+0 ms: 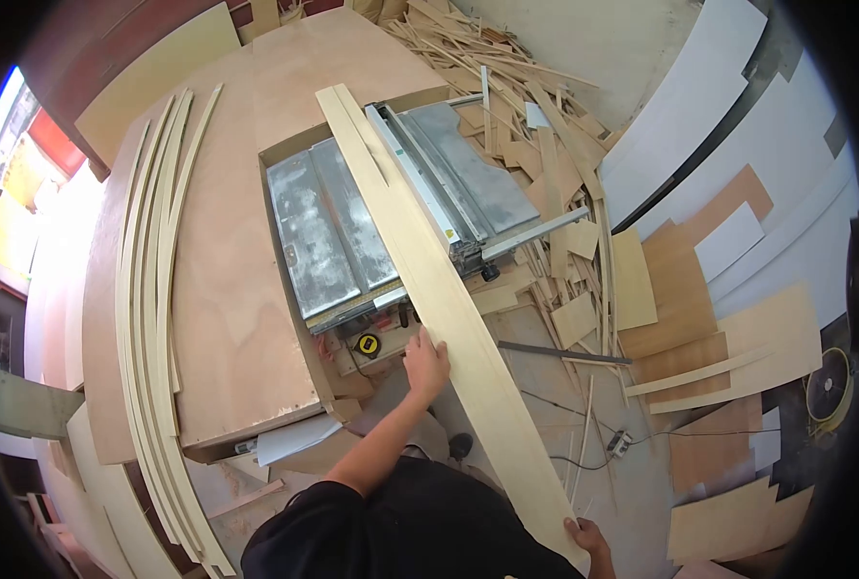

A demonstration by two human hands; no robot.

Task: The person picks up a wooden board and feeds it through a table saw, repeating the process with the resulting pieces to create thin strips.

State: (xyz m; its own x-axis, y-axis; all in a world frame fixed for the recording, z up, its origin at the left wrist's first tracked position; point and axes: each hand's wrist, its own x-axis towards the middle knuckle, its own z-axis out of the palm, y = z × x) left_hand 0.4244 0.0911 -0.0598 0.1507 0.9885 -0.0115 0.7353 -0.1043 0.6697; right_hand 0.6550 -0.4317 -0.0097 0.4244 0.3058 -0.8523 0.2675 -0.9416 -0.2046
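Observation:
A long, pale wooden board (449, 299) lies lengthwise across the table saw (318, 222) and reaches back toward my body. It rests alongside the saw's metal fence (420, 179). A narrow slit shows in the board near its far end; the blade itself cannot be made out. My left hand (427, 365) grips the board's left edge just before the saw's front, its fingers partly hidden. At the near end, my right hand (588, 537) is closed around the right corner, thumb on top.
Long thin wooden strips (149, 289) lie on the large plywood table (227, 280) at left. Below the saw's front is a yellow tape measure (367, 344). Offcuts (555, 232) heap up on the right, sheets (670, 289) lean by the wall, and a power strip (620, 443) with a cord lies on the floor.

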